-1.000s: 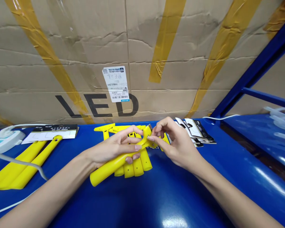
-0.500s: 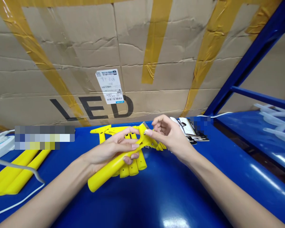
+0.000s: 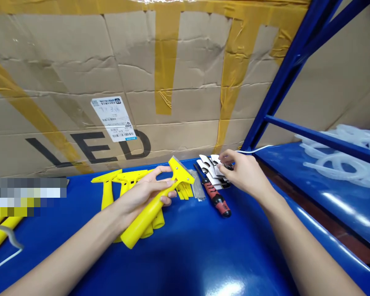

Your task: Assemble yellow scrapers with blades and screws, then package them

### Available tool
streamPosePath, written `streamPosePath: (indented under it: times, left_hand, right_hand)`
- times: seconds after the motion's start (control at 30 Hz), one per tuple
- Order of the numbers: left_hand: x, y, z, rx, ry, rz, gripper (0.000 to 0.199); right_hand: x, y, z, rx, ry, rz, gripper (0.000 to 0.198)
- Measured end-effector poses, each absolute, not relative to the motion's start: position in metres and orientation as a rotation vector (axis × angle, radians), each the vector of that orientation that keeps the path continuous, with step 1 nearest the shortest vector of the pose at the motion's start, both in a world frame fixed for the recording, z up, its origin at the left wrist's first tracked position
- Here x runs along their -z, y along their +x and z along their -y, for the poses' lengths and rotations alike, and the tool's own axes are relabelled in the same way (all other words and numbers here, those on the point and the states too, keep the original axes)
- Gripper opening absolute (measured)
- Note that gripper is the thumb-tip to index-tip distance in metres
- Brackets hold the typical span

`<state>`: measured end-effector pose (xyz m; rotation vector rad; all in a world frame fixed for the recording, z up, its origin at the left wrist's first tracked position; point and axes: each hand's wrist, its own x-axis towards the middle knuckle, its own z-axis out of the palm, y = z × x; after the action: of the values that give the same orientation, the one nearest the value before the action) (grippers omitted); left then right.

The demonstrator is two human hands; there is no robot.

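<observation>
A yellow scraper [image 3: 148, 216] with a thick round handle and a wide head rests in my left hand [image 3: 144, 189], whose fingers wrap the neck. Its head points up and right, with two screws and a thin metal edge showing. My right hand [image 3: 246, 172] is at the right end of a pile of white-and-black cards [image 3: 211, 172], thumb and fingers bent round a card edge; the fingertips are partly hidden. Behind my left hand lie several more yellow scrapers [image 3: 107, 193]. A red-and-black screwdriver [image 3: 216, 199] lies below the cards.
Clear plastic packets [image 3: 198, 187] and small yellow pieces [image 3: 185, 191] lie near the scraper head. A large cardboard box [image 3: 191, 135] stands behind the blue table [image 3: 185, 259]. At right are a blue metal frame [image 3: 273, 98] and coiled translucent tubing [image 3: 336, 160]. Yellow handles [image 3: 6, 230] lie far left.
My right hand has left the scraper head and moved right to the cards. The view has turned right, bringing the screwdriver into sight. My left hand still holds the scraper.
</observation>
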<state>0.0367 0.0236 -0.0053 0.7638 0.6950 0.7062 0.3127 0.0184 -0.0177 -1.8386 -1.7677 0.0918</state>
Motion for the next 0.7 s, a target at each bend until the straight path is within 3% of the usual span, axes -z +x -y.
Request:
streamPosePath:
  times: [0.17,0.3,0.4,0.47,0.6,0.7]
  left_hand:
    - [0.013,0.040,-0.023,-0.685,0.783,-0.708,0.036]
    - [0.013,0.035,-0.022,-0.677,0.768,-0.673,0.034]
    - [0.006,0.029,-0.022,-0.679,0.756,-0.688,0.037]
    - [0.001,0.024,-0.022,-0.700,0.775,-0.720,0.037]
    - [-0.005,0.013,-0.023,-0.730,0.822,-0.772,0.034]
    - [-0.002,0.007,-0.023,-0.736,0.827,-0.762,0.035]
  right_hand:
    - [0.023,0.316,-0.021,-0.179,-1.966,1.785,0.025]
    - [0.020,0.304,-0.019,-0.062,-1.796,1.805,0.015]
    - [0.013,0.287,-0.013,-0.166,-1.570,1.901,0.008]
    - [0.007,0.277,-0.007,-0.168,-1.646,1.995,0.006]
    - [0.001,0.267,0.003,0.080,-2.076,2.154,0.028]
    - [0.003,0.267,0.005,0.008,-2.088,2.196,0.030]
